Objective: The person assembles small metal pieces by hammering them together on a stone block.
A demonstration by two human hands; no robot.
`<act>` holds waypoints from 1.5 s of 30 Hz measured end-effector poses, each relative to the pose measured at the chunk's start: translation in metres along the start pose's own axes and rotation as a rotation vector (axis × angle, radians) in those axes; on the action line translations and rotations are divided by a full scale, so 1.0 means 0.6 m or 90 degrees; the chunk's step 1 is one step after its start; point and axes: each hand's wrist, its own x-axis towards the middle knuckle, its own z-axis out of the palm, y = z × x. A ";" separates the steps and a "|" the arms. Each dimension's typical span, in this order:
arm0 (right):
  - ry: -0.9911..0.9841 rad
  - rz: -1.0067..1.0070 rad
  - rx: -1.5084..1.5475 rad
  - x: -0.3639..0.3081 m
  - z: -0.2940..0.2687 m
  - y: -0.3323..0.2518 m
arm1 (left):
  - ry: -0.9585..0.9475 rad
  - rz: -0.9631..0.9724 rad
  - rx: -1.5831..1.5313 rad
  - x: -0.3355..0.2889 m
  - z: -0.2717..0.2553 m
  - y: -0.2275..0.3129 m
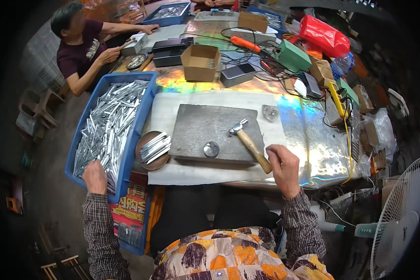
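Observation:
My left hand [94, 177] is over the near end of a blue plastic bin [153, 88] heaped with thin silvery metal strips [109, 119]. Its fingers are curled down at the strips; what they hold, if anything, is hidden. My right hand [286, 169] is closed beside the handle end of a ball-peen hammer [252, 147], and its fingertips are hidden. The hammer lies on a flat grey block [198, 126], head toward the far side. A small round dark metal piece [211, 149] is on the block's near part. Left of the block, a round brown dish [143, 142] holds more strips [156, 148].
A white sheet [182, 175] lies under the block, with a clear small dish [269, 112] at its far right. Beyond are a cardboard box [200, 63], cables, a green box [293, 56] and a yellow power strip [338, 99]. A co-worker [81, 46] sits far left; a fan [399, 219] stands right.

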 end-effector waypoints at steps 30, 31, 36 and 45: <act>-0.181 -0.130 -0.437 0.111 0.043 0.190 | -0.291 -0.184 -1.122 -0.001 -0.120 0.303; -0.184 -0.136 -0.432 0.111 0.042 0.191 | -0.297 -0.164 -1.137 -0.002 -0.120 0.306; -0.062 -0.122 -0.300 0.091 0.002 0.171 | -0.313 -0.154 -1.251 -0.006 -0.126 0.341; -0.036 -0.012 0.071 0.001 0.008 -0.006 | -0.402 -0.161 -1.362 -0.030 -0.129 0.368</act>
